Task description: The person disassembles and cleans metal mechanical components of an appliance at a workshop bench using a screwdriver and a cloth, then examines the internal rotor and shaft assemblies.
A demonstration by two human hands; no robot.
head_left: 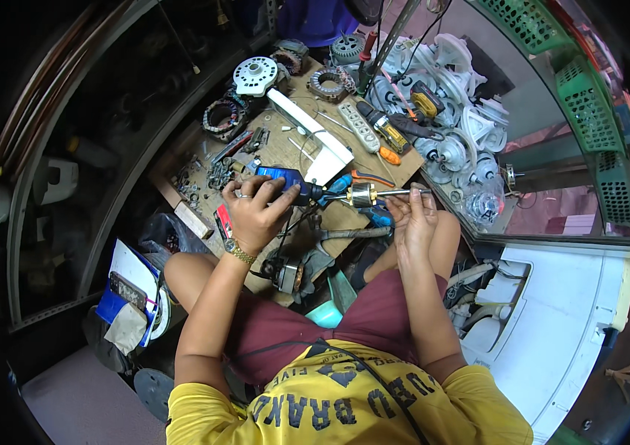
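In my left hand is a blue bottle-shaped thing with a black end, tilted toward the right. My fingers lie across its top and side; its exact kind is unclear. The black end is close to a motor rotor, a short metal cylinder with brass-coloured parts on a steel shaft. The fingertips of my right hand pinch the shaft's right end, holding the rotor level above the bench. Whether the black end touches the rotor's left side, I cannot tell. Blue-and-orange pliers lie just behind the rotor.
On the wooden bench are a white fan stand, copper-wound stators, a power strip and a yellow-black drill. White plastic parts pile up at the right. A motor sits near my knees.
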